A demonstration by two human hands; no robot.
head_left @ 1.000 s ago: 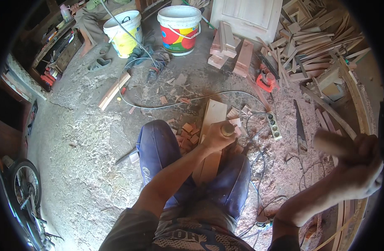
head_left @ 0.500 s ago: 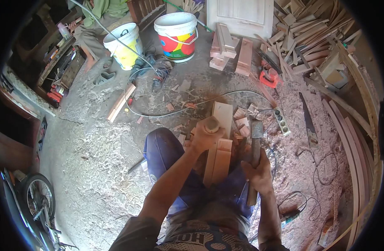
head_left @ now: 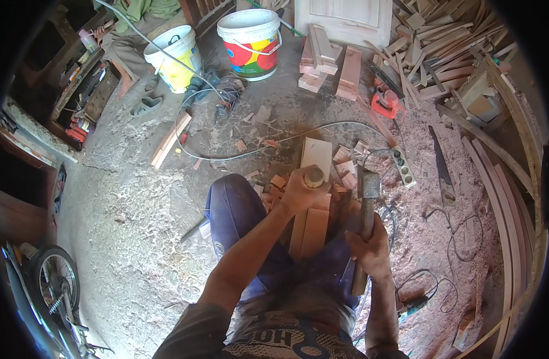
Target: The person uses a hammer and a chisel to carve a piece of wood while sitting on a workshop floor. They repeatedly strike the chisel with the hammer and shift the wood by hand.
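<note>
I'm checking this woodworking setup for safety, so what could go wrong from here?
The left hand grips the chisel handle just below its top, close to the hammer held by the right hand; a glancing blow could hit the fingers. The wooden board seems braced only between the knees, so it may slip. Cables and offcuts lying in the sawdust could trip someone.
</note>
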